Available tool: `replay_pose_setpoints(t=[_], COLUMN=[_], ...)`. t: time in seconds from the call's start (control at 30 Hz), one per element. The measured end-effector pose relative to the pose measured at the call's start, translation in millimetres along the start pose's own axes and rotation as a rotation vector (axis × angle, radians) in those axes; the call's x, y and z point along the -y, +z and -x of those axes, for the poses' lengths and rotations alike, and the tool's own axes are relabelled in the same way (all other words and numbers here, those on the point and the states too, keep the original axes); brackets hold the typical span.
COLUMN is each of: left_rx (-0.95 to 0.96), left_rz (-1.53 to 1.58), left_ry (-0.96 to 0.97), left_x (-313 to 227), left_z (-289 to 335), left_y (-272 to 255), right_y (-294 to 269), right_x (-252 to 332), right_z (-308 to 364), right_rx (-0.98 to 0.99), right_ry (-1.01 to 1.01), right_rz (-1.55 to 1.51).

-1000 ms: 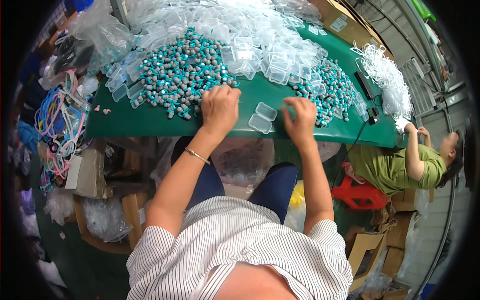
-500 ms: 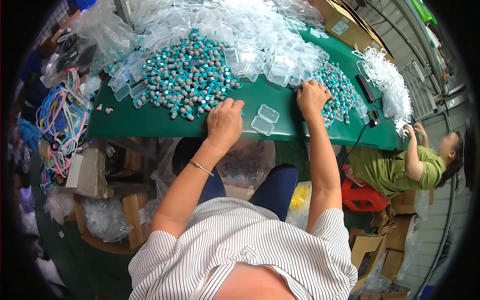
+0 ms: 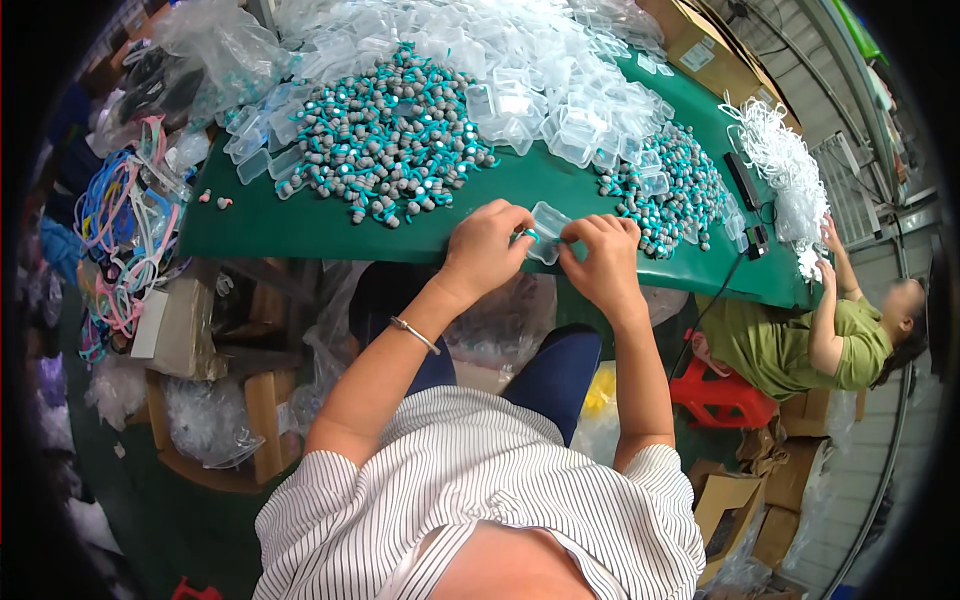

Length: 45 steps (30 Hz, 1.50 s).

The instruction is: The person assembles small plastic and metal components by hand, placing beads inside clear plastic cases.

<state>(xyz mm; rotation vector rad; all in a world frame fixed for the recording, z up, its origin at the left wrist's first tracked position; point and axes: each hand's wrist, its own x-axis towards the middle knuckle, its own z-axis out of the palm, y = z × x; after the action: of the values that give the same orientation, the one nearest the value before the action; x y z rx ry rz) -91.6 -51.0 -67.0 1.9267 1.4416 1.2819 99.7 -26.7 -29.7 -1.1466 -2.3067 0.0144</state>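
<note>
On the green table's front edge lies a small clear plastic box (image 3: 549, 218) with its lid open. My left hand (image 3: 486, 247) is closed at the box's left side, pinching a small grey-and-teal plug whose teal part (image 3: 530, 236) shows at the fingertips. At its right side, my right hand (image 3: 606, 262) is closed too, fingertips by the box's edge; what they hold, if anything, is hidden. Beyond my left hand spreads a big heap of grey-and-teal plugs (image 3: 390, 145). A smaller heap of the same plugs (image 3: 680, 185) lies beyond my right hand.
Many clear boxes (image 3: 540, 60) are piled at the back of the green table (image 3: 330, 238). White cords (image 3: 780, 150) lie at the right, near a person in green (image 3: 800, 340). Colourful straps (image 3: 120, 230) hang at the left; a cardboard box (image 3: 700, 45) stands at the far right.
Both hands have drawn together at the clear box: the left moved right from the big heap, the right came back toward me from the smaller heap. A teal part now shows in my left fingertips.
</note>
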Motion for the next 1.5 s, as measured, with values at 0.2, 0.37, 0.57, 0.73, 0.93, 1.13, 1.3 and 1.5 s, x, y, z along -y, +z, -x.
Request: replay_pose_setpoints(t=[0.2, 0.37, 0.57, 0.73, 0.93, 1.13, 1.3, 1.5], left_rx=[0.044, 0.088, 0.171, 0.176, 0.188, 0.157, 0.081, -0.034], left_rz=[-0.181, -0.179, -0.235, -0.195, -0.23, -0.188, -0.061, -0.04], left_ry=[0.029, 0.051, 0.089, 0.075, 0.118, 0.178, 0.172, 0.069], left_x=[-0.4, -2.0, -1.1, 0.7, 1.0, 7.5, 15.2, 3.7], left_z=[-2.1, 0.4, -0.8, -2.2, -2.5, -5.4, -1.0, 14.7], left_y=[12.0, 4.0, 0.4, 4.2, -0.7, 7.5, 2.5, -1.5], right_y=[7.4, 6.1, 25.9, 25.4, 12.9, 24.9, 27.3, 35.9], right_x=[12.9, -0.2, -26.2, -28.8, -17.8, -17.1, -8.2, -49.7], right_z=[-6.1, -7.3, -1.0, -5.4, 5.5, 14.9, 6.6, -53.2], right_rx=[0.129, 0.076, 0.067, 0.009, 0.036, -0.006, 0.092, -0.047], right_ry=[-0.011, 0.093, 0.161, 0.254, 0.004, -0.04, 0.026, -0.192], right_rz=[0.31, 0.111, 0.102, -0.261, -0.524, -0.418, -0.6, -0.415])
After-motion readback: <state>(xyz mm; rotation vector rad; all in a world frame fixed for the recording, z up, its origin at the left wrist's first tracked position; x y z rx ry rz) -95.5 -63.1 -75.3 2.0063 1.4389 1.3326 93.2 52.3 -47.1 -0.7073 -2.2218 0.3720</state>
